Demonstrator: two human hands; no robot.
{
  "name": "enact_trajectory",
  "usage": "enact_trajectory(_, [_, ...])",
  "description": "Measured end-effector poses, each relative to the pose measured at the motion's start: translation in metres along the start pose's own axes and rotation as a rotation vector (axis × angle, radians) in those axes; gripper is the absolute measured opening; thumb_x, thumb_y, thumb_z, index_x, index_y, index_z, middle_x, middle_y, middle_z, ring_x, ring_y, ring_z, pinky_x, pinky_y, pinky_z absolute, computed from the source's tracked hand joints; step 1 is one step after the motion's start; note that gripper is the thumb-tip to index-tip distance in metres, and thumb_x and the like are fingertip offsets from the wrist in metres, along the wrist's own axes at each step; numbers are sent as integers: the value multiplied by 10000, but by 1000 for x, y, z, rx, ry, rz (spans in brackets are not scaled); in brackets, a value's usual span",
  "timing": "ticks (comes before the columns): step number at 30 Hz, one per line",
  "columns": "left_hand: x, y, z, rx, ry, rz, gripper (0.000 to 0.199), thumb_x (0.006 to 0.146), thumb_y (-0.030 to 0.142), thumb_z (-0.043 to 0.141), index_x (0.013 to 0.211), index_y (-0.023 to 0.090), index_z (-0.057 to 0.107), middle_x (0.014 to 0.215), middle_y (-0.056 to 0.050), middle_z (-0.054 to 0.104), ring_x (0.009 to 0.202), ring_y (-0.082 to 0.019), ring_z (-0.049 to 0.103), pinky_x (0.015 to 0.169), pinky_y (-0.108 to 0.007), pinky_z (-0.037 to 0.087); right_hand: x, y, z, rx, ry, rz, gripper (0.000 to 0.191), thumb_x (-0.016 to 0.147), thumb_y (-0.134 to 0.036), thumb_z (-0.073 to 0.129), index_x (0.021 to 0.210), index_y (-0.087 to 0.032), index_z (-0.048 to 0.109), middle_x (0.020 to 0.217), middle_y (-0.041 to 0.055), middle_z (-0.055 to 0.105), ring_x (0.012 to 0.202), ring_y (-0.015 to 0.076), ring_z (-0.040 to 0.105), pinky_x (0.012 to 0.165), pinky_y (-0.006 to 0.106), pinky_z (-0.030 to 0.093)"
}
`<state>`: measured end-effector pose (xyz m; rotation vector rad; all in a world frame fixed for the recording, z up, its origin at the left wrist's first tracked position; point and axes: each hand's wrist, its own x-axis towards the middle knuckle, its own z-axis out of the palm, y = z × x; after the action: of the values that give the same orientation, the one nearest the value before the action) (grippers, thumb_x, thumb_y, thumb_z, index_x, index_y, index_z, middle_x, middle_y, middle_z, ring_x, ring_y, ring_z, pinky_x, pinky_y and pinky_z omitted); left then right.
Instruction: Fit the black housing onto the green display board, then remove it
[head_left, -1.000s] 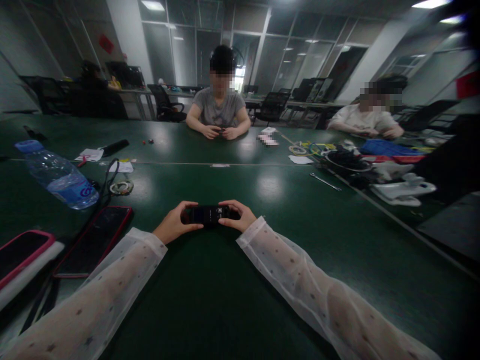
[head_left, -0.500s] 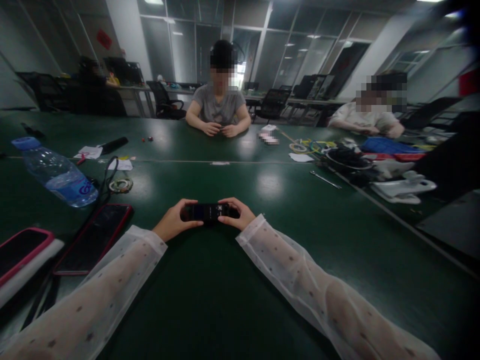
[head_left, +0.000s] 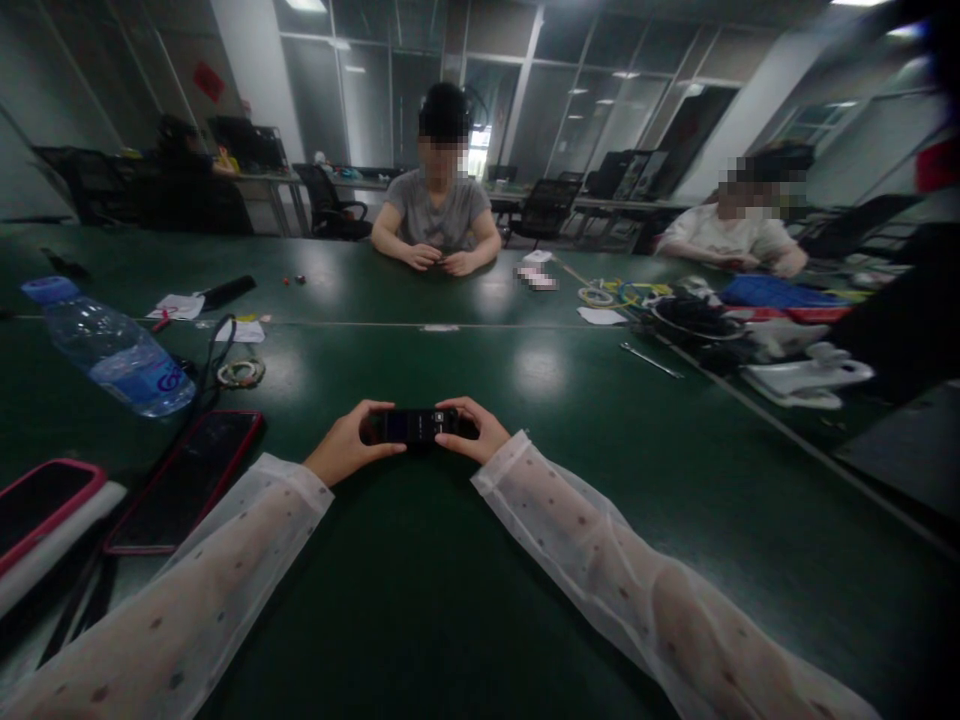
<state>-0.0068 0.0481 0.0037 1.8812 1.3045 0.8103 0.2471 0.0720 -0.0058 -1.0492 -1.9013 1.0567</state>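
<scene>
A small black handheld device point(head_left: 412, 426) with a dark screen and a few white marks lies sideways between my two hands, over the green table point(head_left: 420, 580). My left hand point(head_left: 358, 437) grips its left end, thumb along the near edge and fingers along the far edge. On the opposite end, my right hand point(head_left: 476, 430) is closed the same way, its thumb beside the white marks. The exact kind of device cannot be made out. Sheer dotted sleeves cover both my arms.
To the left are a tilted-looking water bottle point(head_left: 124, 355), a red-edged phone point(head_left: 187, 482), a pink-cased phone point(head_left: 49, 505) and bracelets point(head_left: 241, 373). A wrench point(head_left: 651, 360) and a white plastic part point(head_left: 806, 375) lie right. A person point(head_left: 439, 200) sits opposite, another point(head_left: 739, 230) at far right.
Almost nothing differs. Both my hands keep the same hold on the device, and the whole view has shifted very slightly.
</scene>
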Motion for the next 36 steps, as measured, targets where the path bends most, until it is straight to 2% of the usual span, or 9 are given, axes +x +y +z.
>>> enact_trajectory(21, [-1, 7, -3, 9, -15, -13, 645, 680, 430, 726, 1220, 209, 452, 1100, -100, 585, 816, -218, 609, 705, -393, 506, -2, -5, -1, -54, -8, 33, 483, 704, -356, 711, 1138, -288, 512, 1081, 40, 583, 1037, 233, 564, 937, 498, 411])
enact_trajectory(28, [-1, 5, -1, -5, -8, -8, 583, 694, 442, 712, 1176, 204, 487, 1061, -88, 610, 847, -228, 618, 738, -399, 503, -2, -6, -3, -175, 10, -5, 567, 624, -387, 769, 1120, -262, 524, 1077, 54, 560, 1047, 239, 533, 924, 471, 425])
enact_trajectory(32, [0, 5, -1, -8, -11, -12, 568, 701, 443, 705, 1170, 204, 492, 1081, -92, 608, 871, -236, 621, 748, -405, 504, -2, -4, -3, -264, 25, -83, 550, 615, -325, 778, 1101, -266, 527, 1100, 49, 566, 1096, 247, 487, 941, 465, 413])
enact_trajectory(36, [0, 6, -2, -23, -15, 1, 564, 700, 422, 712, 1174, 211, 491, 1104, -89, 600, 894, -236, 617, 770, -411, 501, 0, 1, -2, -291, 62, -125, 532, 614, -269, 778, 1086, -267, 532, 1088, 42, 579, 1067, 248, 501, 922, 476, 418])
